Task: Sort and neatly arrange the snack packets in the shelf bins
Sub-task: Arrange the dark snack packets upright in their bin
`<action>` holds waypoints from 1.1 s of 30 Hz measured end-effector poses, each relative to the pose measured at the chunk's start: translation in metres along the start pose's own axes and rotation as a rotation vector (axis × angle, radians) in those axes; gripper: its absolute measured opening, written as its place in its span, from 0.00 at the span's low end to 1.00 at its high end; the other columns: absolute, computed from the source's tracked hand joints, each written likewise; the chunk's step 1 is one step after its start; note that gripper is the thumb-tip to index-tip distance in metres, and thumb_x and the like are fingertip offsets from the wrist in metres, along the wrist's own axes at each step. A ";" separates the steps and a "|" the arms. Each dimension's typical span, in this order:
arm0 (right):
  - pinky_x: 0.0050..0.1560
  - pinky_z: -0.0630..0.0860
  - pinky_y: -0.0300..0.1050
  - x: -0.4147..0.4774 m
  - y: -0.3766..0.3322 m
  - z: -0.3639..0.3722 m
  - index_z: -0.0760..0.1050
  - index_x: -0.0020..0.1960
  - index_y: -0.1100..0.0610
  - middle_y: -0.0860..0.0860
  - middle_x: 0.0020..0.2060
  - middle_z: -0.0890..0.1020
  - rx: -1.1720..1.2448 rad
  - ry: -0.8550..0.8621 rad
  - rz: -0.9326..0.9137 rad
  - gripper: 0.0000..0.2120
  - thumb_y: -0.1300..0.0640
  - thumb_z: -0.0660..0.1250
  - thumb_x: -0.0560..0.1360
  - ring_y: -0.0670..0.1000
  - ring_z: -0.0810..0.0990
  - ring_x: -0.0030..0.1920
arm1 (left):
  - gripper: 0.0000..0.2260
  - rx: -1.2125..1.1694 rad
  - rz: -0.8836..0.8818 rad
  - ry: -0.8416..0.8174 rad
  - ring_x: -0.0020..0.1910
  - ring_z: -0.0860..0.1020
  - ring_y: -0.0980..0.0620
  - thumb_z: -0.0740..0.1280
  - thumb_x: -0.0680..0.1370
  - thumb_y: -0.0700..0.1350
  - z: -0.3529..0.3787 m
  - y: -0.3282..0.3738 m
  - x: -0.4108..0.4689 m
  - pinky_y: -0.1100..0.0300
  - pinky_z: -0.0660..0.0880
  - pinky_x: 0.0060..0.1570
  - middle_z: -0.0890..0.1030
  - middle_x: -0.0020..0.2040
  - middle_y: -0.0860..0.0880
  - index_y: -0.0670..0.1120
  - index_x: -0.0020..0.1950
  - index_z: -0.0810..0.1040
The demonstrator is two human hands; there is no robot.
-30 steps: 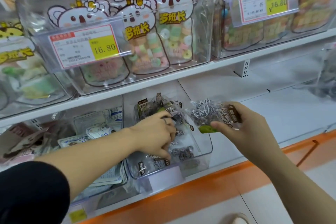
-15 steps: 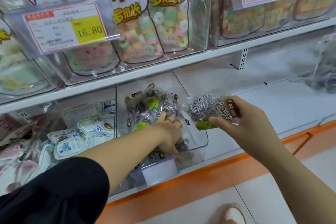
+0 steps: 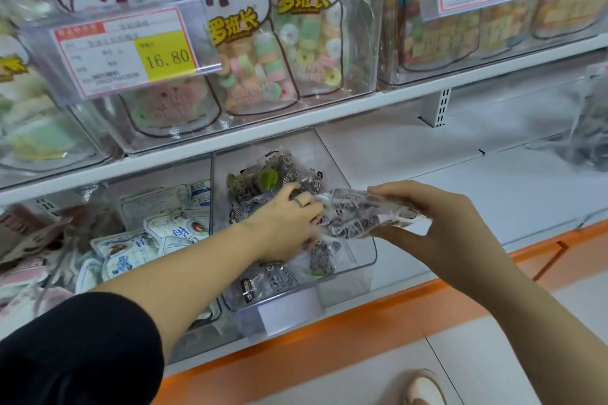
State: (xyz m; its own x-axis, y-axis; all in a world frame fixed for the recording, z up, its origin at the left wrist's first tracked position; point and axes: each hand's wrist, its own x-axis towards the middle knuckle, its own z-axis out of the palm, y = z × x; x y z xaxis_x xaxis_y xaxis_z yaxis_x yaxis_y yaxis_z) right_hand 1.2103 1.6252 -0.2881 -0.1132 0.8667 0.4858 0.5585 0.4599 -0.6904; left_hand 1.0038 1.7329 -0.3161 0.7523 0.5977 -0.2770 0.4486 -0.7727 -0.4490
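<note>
Retail shelving, white shelves with an orange base strip (image 3: 329, 339) at the floor edge; a shoe tip shows at the bottom of view.

Nearest, the right hand (image 3: 437, 223) pinches one clear snack packet (image 3: 358, 217) with dark contents, thumb under and fingers over its right end. The packet sits roughly level, over the right wall of the clear bin (image 3: 368, 260) on the lower shelf. The left hand (image 3: 283, 223), on an arm in a black sleeve (image 3: 65, 355), reaches into that same bin with fingers spread across the loose dark packets (image 3: 273, 181); whether it grips one or only presses them back, I cannot tell. A ring shows on one finger.

Judgement: the step in hand is adding the held packet to its like. To do it well, the left hand should hold the pile back to open a flat gap, and the right should lay the packet label-up, aligned with the others, rather than dropping it on the heap. The film is slippery and crumples easily, so a light pinch suffices.

Beside this, the left neighbouring bin holds white-and-blue packets (image 3: 158, 233), kept separate. The shelf to the right is bare. Beyond, the upper shelf carries clear bins of koala-printed candy bags (image 3: 243, 43) with a price tag (image 3: 128, 52) reading 16.80.
</note>
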 end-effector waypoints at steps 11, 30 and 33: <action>0.52 0.73 0.27 0.006 0.005 0.020 0.80 0.55 0.52 0.40 0.48 0.80 -0.095 0.013 -0.134 0.22 0.65 0.77 0.64 0.39 0.79 0.48 | 0.28 0.044 0.052 -0.180 0.72 0.57 0.44 0.55 0.73 0.71 0.001 -0.005 -0.018 0.36 0.32 0.69 0.63 0.71 0.47 0.58 0.66 0.74; 0.51 0.69 0.22 0.007 0.007 0.020 0.79 0.56 0.46 0.30 0.46 0.76 -0.128 -0.061 -0.070 0.22 0.60 0.77 0.65 0.31 0.76 0.48 | 0.16 -0.323 -0.160 0.243 0.54 0.75 0.53 0.63 0.79 0.46 -0.008 -0.031 -0.034 0.57 0.63 0.61 0.79 0.55 0.57 0.56 0.66 0.68; 0.50 0.67 0.20 0.007 0.007 0.018 0.77 0.54 0.43 0.29 0.45 0.76 -0.101 -0.043 -0.054 0.22 0.60 0.77 0.65 0.27 0.74 0.46 | 0.15 -0.313 -0.153 0.258 0.54 0.75 0.52 0.66 0.76 0.41 -0.004 -0.038 -0.039 0.55 0.65 0.60 0.78 0.55 0.57 0.55 0.60 0.73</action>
State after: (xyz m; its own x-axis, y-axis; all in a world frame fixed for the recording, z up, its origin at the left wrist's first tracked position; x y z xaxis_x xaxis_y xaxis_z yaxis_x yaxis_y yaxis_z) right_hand 1.1987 1.6380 -0.2992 -0.1794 0.8500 0.4953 0.6301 0.4859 -0.6056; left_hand 0.9591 1.7382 -0.2846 0.7442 0.6679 0.0122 0.6589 -0.7309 -0.1780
